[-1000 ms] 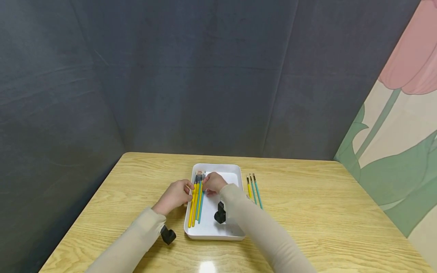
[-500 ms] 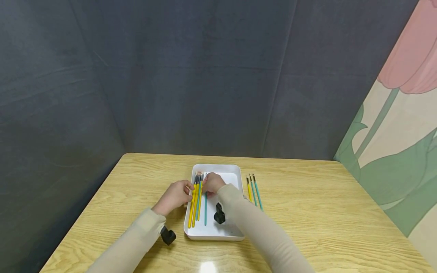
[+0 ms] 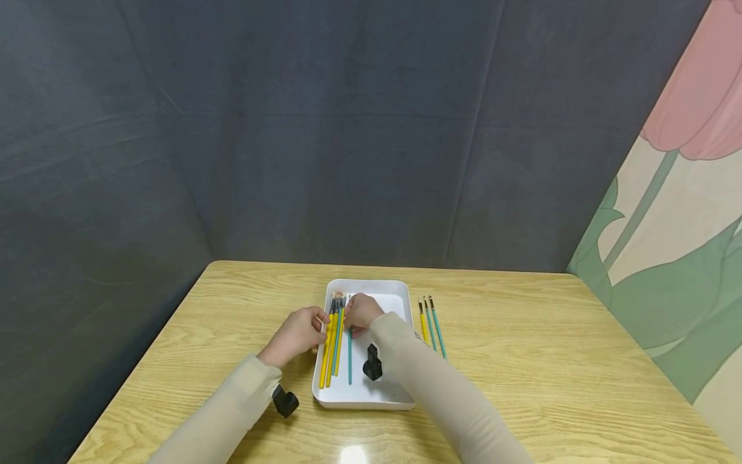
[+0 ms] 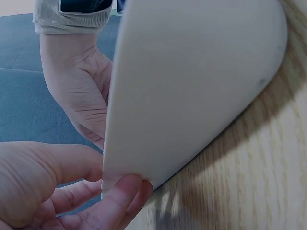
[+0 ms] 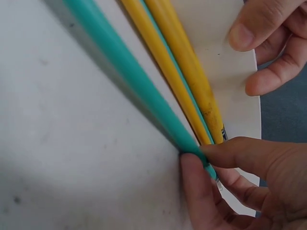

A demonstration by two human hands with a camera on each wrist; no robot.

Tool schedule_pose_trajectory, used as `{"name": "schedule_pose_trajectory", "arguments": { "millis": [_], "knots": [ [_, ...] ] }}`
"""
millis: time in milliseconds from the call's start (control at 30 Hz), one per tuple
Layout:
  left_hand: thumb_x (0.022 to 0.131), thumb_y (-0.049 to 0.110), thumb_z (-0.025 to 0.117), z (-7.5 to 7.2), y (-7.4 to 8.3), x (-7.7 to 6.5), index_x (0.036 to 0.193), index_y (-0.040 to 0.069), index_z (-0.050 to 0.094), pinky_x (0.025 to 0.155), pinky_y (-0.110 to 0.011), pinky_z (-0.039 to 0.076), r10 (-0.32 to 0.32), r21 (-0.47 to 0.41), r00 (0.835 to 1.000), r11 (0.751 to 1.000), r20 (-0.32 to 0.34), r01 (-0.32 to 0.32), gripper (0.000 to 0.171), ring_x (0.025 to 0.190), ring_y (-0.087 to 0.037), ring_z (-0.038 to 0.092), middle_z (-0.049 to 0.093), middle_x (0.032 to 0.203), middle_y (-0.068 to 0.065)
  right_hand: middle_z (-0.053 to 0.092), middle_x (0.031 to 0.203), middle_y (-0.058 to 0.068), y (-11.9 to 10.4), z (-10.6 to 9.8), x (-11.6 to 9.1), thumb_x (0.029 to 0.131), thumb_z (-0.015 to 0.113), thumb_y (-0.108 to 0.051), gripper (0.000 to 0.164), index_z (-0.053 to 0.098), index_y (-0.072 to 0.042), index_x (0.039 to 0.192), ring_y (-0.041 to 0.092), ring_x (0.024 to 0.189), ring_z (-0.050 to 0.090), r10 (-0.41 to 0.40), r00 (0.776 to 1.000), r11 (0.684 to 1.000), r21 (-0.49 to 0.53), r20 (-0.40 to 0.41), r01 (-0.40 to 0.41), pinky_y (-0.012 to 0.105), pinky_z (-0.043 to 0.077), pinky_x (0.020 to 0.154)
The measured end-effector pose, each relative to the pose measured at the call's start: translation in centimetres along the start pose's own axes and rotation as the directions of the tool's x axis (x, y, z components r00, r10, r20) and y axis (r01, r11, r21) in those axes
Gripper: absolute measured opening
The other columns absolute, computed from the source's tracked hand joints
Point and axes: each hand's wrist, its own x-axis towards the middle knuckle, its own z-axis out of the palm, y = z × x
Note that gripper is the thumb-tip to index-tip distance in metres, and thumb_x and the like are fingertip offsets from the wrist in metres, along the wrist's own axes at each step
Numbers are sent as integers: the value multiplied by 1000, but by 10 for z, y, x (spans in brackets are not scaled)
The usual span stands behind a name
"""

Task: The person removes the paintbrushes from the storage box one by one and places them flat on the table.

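A white tray point(image 3: 379, 393) lies on the table, with several yellow and teal paintbrushes point(image 3: 329, 361) side by side along its left wall, bristles at the far end. My left hand point(image 3: 298, 332) holds that left rim; in the left wrist view its fingers lie against the outside of the tray wall point(image 4: 192, 86). Inside the tray, my right hand point(image 3: 364, 311) pinches a teal paintbrush point(image 3: 350, 364) near its ferrule. The right wrist view shows thumb and finger on the teal handle point(image 5: 129, 79), slightly apart from the yellow brushes point(image 5: 184, 62). The held brush's tip is mostly hidden by the hand.
To the right of the tray, one yellow and two teal paintbrushes point(image 3: 435, 322) lie on the wooden table point(image 3: 551, 361), partly covered by my right sleeve point(image 3: 446, 386). A dark cloth point(image 3: 348, 129) hangs behind the table.
The right hand has shifted the teal paintbrush rightward, away from the group, so a gap now shows between them. The left hand has stayed at the tray rim.
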Motion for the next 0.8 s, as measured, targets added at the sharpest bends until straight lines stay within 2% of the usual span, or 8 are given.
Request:
{"name": "schedule_pose_trajectory", "arguments": {
  "millis": [233,500,600,800],
  "knots": [
    [79,-2,68,1,0,-1,104,1,63,52,-25,46,5,-6,1000,1000,2,-5,25,60,-16,55,56,82,-9,53,71,6,-1,-6,-4,78,67,8,15,59,0,88,17,54,56,17,999,998,59,27,-19,30,57,54],
    [79,-1,68,1,0,-2,104,2,63,52,-25,46,4,0,1000,1000,-6,-4,25,59,-16,55,56,82,-8,50,64,5,2,-16,-12,79,62,9,24,59,3,103,15,54,52,-6,998,984,178,55,-4,33,59,62],
    [79,-1,69,1,0,-2,104,1,63,53,-25,46,10,4,1000,1000,-8,-10,25,59,-16,55,56,82,-8,54,70,6,3,-21,-14,80,62,8,27,59,3,107,14,59,54,-20,998,976,216,58,7,33,58,65],
    [79,-1,69,1,0,-1,104,2,63,53,-25,46,3,14,1000,1000,-7,-3,25,60,-16,55,57,82,-8,60,83,8,2,-33,-11,79,63,8,24,61,-1,102,18,74,60,-51,994,950,312,93,20,33,59,67]
  ]
}}
